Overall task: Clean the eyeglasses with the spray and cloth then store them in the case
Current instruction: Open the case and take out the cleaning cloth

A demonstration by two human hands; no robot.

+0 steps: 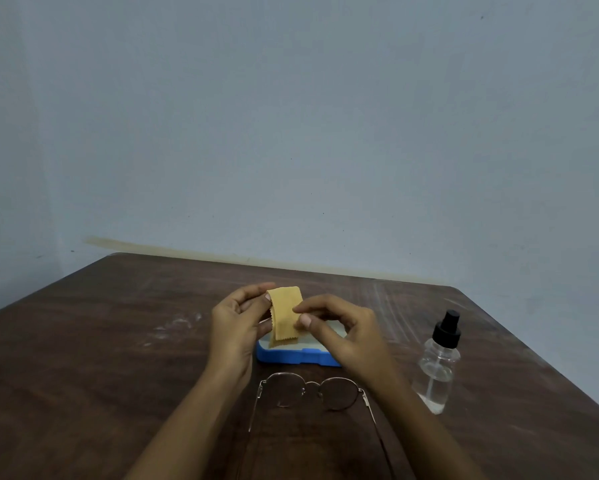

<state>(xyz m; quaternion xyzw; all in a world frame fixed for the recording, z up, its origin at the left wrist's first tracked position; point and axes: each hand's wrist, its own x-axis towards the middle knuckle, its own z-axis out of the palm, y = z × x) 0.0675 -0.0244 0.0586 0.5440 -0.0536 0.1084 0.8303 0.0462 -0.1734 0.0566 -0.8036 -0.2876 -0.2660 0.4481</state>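
Yellow cloth [285, 313], folded over, hangs just above the open blue case [296, 356] at the centre of the frame. The left hand [237, 327] pinches its upper left edge between thumb and fingers; the right hand [343, 332] nips its right edge with thumb and forefinger. Both hands are closed on the cloth.

The eyeglasses [312, 393] lie on the brown desk [83, 341] below the case in the frame, between the two forearms. Arms unfolded, long axis of the front running left to right, lenses toward the case.

The spray bottle [436, 362] stands upright at right of frame, well clear of the case.

Judgement: cloth is in hand, lenses not yet sprayed. The bottle lies on the right hand's side, plainly nearer that hand. The glasses sit about equally near either wrist.
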